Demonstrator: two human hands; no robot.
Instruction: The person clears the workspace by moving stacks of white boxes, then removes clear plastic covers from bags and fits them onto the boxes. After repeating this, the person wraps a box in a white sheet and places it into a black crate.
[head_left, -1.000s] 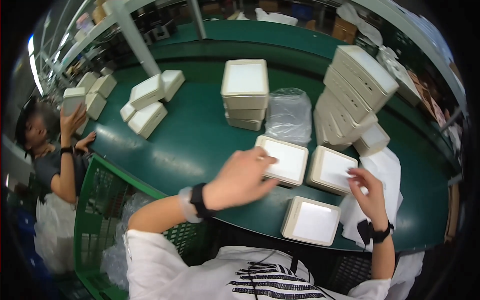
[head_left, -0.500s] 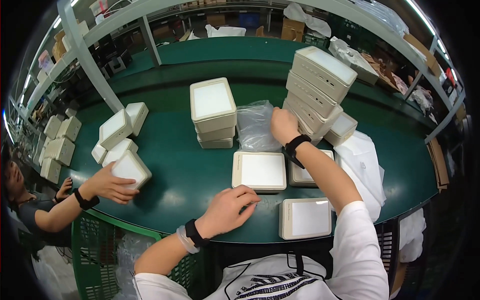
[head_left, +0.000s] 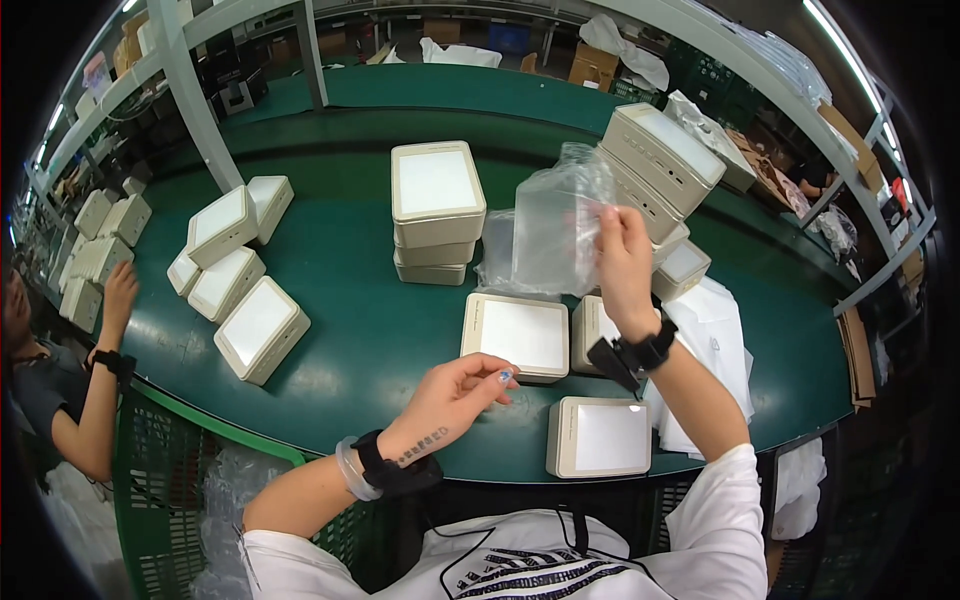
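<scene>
My right hand (head_left: 626, 265) pinches a clear plastic bag (head_left: 560, 225) and holds it up over the bench, in front of a tall leaning stack of cream box-shaped devices (head_left: 655, 165). More clear plastic bags (head_left: 495, 255) lie flat beneath it. My left hand (head_left: 455, 400) is loosely open, fingers half curled, holding nothing I can see. It hovers at the near edge of a cream device with a white top (head_left: 520, 338). Another such device (head_left: 600, 437) lies at the bench's front edge. One more device (head_left: 590, 325) is partly hidden behind my right wrist.
A short stack of devices (head_left: 437, 195) stands behind the middle, and several more (head_left: 262, 325) lie to the left. White sheets or bags (head_left: 705, 350) lie at right. A co-worker's hand (head_left: 120, 290) is at far left. A green crate (head_left: 165, 480) stands below the bench edge.
My right hand has lifted a clear bag off the pile, moving up and right. The co-worker's hand has let go of a device on the left and drawn back.
</scene>
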